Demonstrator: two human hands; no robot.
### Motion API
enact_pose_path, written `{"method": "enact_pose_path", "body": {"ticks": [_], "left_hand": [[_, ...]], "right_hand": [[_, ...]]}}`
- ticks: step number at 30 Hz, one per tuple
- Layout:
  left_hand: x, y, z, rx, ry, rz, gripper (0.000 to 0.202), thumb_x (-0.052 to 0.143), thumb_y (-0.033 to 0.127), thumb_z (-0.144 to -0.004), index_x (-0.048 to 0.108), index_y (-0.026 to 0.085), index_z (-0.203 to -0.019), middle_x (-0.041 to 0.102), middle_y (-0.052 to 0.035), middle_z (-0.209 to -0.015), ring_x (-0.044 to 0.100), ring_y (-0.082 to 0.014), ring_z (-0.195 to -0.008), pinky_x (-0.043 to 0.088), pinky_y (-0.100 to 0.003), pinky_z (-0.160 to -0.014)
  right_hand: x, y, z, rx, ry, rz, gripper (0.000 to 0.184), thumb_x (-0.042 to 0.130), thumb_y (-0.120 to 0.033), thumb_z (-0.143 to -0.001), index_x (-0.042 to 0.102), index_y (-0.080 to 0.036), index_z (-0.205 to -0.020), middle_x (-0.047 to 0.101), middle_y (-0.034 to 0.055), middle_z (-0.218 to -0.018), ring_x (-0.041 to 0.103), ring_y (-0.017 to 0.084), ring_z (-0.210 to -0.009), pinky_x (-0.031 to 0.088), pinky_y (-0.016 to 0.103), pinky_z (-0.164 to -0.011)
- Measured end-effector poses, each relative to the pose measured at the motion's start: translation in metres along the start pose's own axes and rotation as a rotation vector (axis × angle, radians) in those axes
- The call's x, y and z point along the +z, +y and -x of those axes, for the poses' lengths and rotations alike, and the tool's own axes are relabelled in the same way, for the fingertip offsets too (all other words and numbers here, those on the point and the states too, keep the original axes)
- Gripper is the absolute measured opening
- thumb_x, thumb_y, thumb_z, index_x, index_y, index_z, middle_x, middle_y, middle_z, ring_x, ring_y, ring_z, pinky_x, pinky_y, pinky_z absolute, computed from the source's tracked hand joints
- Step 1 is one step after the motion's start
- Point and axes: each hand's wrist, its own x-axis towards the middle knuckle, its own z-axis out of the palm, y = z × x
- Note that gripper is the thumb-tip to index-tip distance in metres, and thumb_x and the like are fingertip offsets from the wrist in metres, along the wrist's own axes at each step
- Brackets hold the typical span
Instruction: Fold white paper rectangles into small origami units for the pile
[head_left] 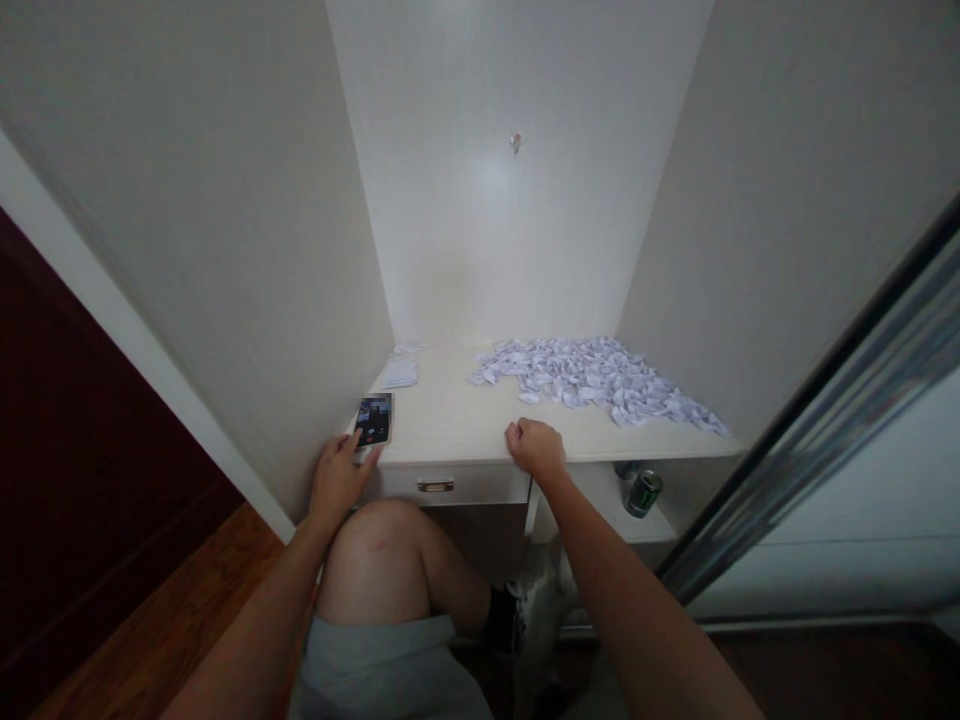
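Observation:
My left hand [339, 478] reaches to a phone [373, 420] lying at the front left corner of a pale desk [450, 425]; thumb and a finger touch its lower edge, and the screen is lit. My right hand [534, 447] rests curled in a loose fist on the desk's front edge, with nothing visible in it. A wide heap of small folded white paper pieces [592, 378] covers the right half of the desk. A small stack of white paper sheets [400, 374] lies behind the phone.
The desk sits in a narrow white alcove with walls left, right and behind. A drawer with a metal handle [436, 486] is under the desk edge. A green drink can [643, 493] stands on a lower shelf at right. My bare knee [379, 560] is raised below.

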Motion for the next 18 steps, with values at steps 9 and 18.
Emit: {"method": "enact_pose_path", "body": {"ticks": [9, 18], "left_hand": [[-0.02, -0.015, 0.025, -0.039, -0.069, -0.073, 0.061, 0.045, 0.055, -0.088, 0.055, 0.011, -0.128, 0.063, -0.0175, -0.129, 0.059, -0.0313, -0.12, 0.043, -0.043, -0.105], [-0.02, 0.014, 0.009, -0.141, -0.13, -0.197, 0.064, 0.047, 0.055, -0.087, 0.053, 0.006, -0.129, 0.064, -0.0231, -0.127, 0.062, -0.0344, -0.116, 0.044, -0.042, -0.102]], "right_hand": [[0.005, 0.007, 0.0, -0.059, -0.007, -0.066, 0.04, 0.034, -0.034, -0.1, 0.07, -0.016, -0.101, 0.073, 0.0132, -0.093, 0.07, 0.024, -0.085, 0.045, 0.03, -0.07], [0.004, 0.01, -0.004, -0.112, -0.072, -0.123, 0.037, 0.036, -0.032, -0.1, 0.069, -0.015, -0.096, 0.073, 0.0128, -0.09, 0.069, 0.022, -0.081, 0.041, 0.028, -0.064]]}}
